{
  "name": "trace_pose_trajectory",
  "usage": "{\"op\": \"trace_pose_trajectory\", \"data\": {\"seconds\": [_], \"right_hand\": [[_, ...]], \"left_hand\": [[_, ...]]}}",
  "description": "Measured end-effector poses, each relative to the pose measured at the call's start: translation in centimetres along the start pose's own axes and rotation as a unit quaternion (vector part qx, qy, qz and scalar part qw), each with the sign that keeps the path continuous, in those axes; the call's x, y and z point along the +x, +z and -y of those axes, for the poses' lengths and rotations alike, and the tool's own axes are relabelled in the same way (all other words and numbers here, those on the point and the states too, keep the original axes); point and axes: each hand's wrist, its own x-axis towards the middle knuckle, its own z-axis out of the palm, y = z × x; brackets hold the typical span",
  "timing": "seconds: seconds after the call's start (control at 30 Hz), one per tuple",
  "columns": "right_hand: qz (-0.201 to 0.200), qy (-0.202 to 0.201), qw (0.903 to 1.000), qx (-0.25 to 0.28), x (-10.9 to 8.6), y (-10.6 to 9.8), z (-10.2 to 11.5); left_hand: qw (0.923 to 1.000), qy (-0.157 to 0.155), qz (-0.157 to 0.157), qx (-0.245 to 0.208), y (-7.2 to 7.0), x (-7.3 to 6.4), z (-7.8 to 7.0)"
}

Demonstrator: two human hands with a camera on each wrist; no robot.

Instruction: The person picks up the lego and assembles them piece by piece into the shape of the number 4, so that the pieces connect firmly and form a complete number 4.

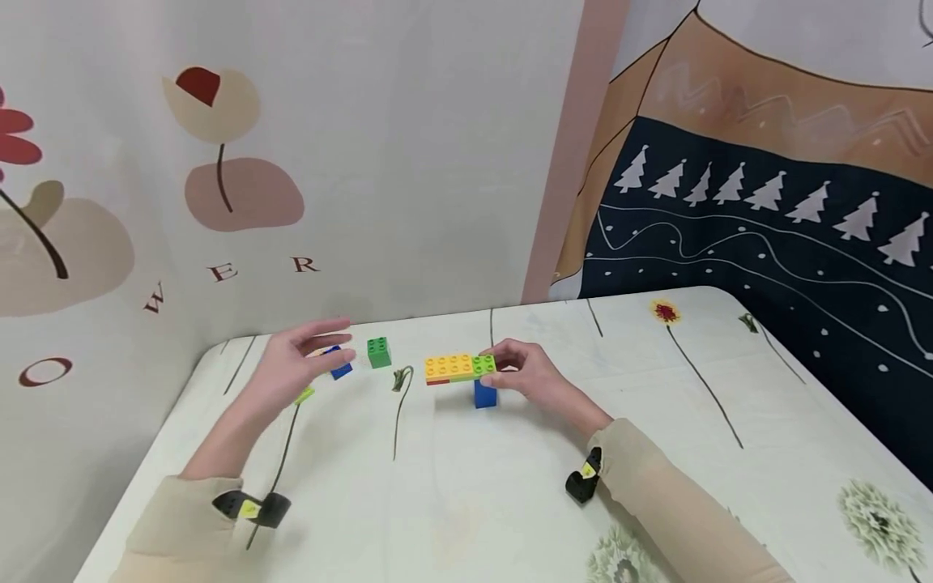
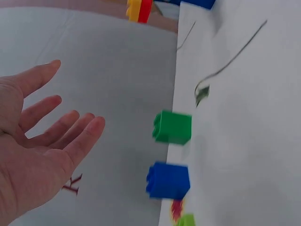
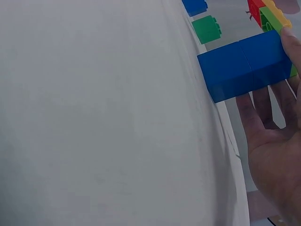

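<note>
My right hand [image 1: 530, 374] pinches the right end of a toy-brick build, at its lime green brick [image 1: 484, 365]. A yellow brick [image 1: 448, 368] reaches left on top, with a red brick [image 1: 437, 382] below it. Under the pinched end are blue bricks [image 3: 247, 66], two stacked in the right wrist view. My left hand [image 1: 295, 368] holds nothing; its fingers are spread in the air, palm turned inward. In the head view it partly covers a single blue brick [image 1: 340, 364]. A green brick [image 1: 378, 352] stands just right of that one.
A small lime green piece [image 1: 304, 395] lies below the left hand, partly hidden by it. The white tablecloth [image 1: 437, 502] carries printed flowers and stems. A printed curtain [image 1: 423, 162] hangs at the table's back edge, and a dark tree-patterned cloth [image 1: 765, 235] at the right.
</note>
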Motion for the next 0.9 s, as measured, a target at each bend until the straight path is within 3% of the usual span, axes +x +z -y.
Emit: {"op": "trace_pose_trajectory", "data": {"seconds": [0.13,0.33,0.47,0.63,0.73,0.9], "right_hand": [[-0.001,-0.002,1.0,-0.003,-0.1,-0.1,0.1],[-0.003,-0.005,1.0,-0.005,-0.2,-0.2,0.0],[0.0,-0.002,1.0,-0.005,0.0,0.0,-0.1],[-0.004,0.003,0.9999,-0.009,0.0,0.0,0.0],[-0.006,0.002,0.9999,-0.01,0.0,0.0,0.1],[-0.005,-0.003,1.0,-0.006,-0.2,0.1,0.0]], "left_hand": [[0.9996,0.004,-0.021,0.018,-1.6,-0.5,1.1],[0.998,-0.039,-0.019,0.046,-2.6,-0.9,3.4],[0.9957,-0.056,-0.015,0.073,-2.9,-0.8,5.2],[0.9942,-0.045,-0.018,0.096,-3.0,-0.4,6.9],[0.9919,-0.053,-0.016,0.115,-2.9,-0.2,7.4],[0.9816,-0.073,-0.01,0.176,-2.6,0.0,7.6]]}}
